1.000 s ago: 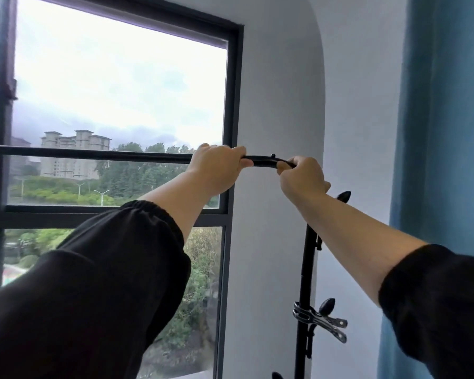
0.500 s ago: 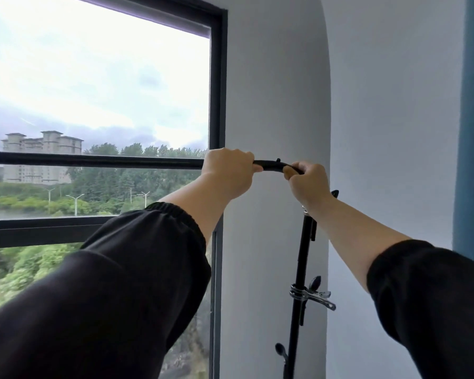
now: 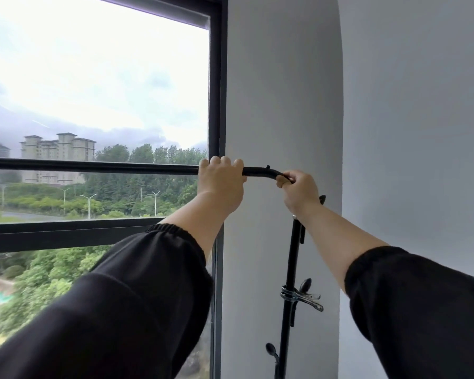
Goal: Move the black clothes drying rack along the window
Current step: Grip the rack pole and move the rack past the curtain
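Note:
The black clothes drying rack (image 3: 93, 167) has a long top bar that runs level across the window and bends down at its right end into an upright post (image 3: 290, 269). My left hand (image 3: 221, 184) is wrapped around the top bar just left of the bend. Over the curved corner itself my right hand (image 3: 298, 194) is closed, hiding the top of the post. Both arms wear black sleeves. The foot of the rack is out of view.
A metal clip (image 3: 301, 296) and black hook knobs (image 3: 271, 348) sit on the post. The black window frame (image 3: 218, 105) stands just left of the white wall pillar (image 3: 282, 105). A second white wall (image 3: 416, 132) closes in on the right.
The view has swung right: the window frame and both hands sit further right in the frame, and the blue curtain has left the right edge. Both hands keep their grip on the rack.

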Motion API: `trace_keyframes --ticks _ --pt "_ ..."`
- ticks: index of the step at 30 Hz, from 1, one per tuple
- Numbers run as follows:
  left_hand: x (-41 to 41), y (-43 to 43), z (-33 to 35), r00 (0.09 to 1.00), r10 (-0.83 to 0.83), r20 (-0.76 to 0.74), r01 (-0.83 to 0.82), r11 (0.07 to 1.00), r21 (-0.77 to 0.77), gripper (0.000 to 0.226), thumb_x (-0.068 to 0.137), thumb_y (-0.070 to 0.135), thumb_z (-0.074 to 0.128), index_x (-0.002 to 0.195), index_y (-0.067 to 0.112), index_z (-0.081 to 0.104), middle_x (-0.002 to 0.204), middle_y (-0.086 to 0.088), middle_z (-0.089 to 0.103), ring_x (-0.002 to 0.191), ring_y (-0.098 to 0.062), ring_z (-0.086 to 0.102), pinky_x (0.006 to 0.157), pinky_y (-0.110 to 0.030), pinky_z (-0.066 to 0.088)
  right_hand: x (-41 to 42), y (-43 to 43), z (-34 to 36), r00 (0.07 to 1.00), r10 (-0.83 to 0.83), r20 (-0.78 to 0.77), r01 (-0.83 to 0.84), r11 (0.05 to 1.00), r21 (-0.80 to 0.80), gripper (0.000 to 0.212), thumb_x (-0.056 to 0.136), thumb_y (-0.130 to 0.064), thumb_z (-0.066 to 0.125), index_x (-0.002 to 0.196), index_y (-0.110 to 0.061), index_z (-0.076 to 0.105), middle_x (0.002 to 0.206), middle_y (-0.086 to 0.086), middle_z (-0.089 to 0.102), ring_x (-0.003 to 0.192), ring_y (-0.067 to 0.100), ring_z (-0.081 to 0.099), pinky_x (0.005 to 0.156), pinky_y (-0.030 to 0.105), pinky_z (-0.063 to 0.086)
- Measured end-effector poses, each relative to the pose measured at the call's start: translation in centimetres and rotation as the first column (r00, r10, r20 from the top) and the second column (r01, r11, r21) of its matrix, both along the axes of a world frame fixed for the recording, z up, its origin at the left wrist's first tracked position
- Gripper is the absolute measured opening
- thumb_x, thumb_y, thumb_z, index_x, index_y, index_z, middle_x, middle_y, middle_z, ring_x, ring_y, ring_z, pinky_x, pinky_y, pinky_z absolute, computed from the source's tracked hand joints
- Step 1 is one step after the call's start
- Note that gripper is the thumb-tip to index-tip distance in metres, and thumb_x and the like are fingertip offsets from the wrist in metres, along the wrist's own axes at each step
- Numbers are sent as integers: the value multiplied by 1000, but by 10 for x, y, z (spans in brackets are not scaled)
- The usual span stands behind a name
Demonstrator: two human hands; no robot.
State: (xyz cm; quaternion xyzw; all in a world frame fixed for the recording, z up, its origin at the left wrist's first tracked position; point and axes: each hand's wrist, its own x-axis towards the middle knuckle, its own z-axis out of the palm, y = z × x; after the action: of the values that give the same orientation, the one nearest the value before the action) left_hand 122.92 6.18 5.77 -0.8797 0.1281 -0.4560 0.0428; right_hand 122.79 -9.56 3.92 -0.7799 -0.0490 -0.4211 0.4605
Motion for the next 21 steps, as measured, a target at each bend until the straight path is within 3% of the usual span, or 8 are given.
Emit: trace_keyframes --ticks 5,8,12,14,17,18,20,21 --pt "21 4 -29 995 -82 58 81 997 19 72 89 23 50 147 14 10 151 -11 23 143 -30 16 117 -50 8 11 -13 -11 1000 -7 -23 5 996 -86 22 95 -14 42 106 -14 61 69 -7 53 54 10 46 50 22 35" --pt "23 -2 -43 990 -132 58 133 991 -20 74 88 16 46 149 14 3 158 -11 5 147 -28 -4 118 -49 0 16 -19 -21 997 -39 -68 30 991 -131 20 93 -10 42 106 -9 58 69 -5 49 59 16 47 52 23 35" --pt "20 -13 -61 972 -229 47 232 970 -70 76 86 9 42 149 12 2 159 -12 -8 146 -27 -13 120 -46 2 13 -26 -34 985 -47 -167 21 987 -159 28 90 -6 42 117 -11 50 71 -4 45 61 14 46 54 23 35" --pt "19 -19 -70 960 -279 17 279 958 -71 76 86 8 42 149 12 1 159 -10 -11 146 -25 -15 121 -44 0 7 -30 -39 984 -44 -170 16 987 -161 23 87 -3 40 106 -14 49 75 1 51 68 23 52 58 25 40" --pt "14 -32 -84 929 -364 -63 358 929 -91 75 86 6 40 150 12 2 160 -7 -8 146 -20 -15 120 -41 -4 -7 -32 -51 993 -83 -82 67 982 -177 32 83 2 36 108 -3 56 101 15 62 85 33 59 76 36 48" --pt "13 -36 -89 919 -382 -99 372 922 -107 75 85 5 40 150 13 2 160 -6 -8 146 -20 -14 120 -40 -5 -10 -32 -56 990 -131 -44 119 971 -209 36 82 3 37 110 -1 58 117 18 59 101 35 58 84 35 46" --pt "10 -43 -99 896 -405 -182 385 913 -136 76 86 4 41 150 12 0 160 -5 -7 147 -19 -13 119 -39 -5 -12 -34 -64 964 -265 0 251 915 -316 41 82 2 43 119 -3 59 146 21 39 136 34 35 108 35 31" --pt "10 -46 -103 880 -416 -228 389 908 -153 75 87 5 41 150 12 0 160 -5 -5 147 -19 -12 119 -40 -4 -12 -36 -67 949 -315 -12 290 888 -357 45 83 -1 46 127 -6 54 152 20 28 142 33 23 115 37 21"
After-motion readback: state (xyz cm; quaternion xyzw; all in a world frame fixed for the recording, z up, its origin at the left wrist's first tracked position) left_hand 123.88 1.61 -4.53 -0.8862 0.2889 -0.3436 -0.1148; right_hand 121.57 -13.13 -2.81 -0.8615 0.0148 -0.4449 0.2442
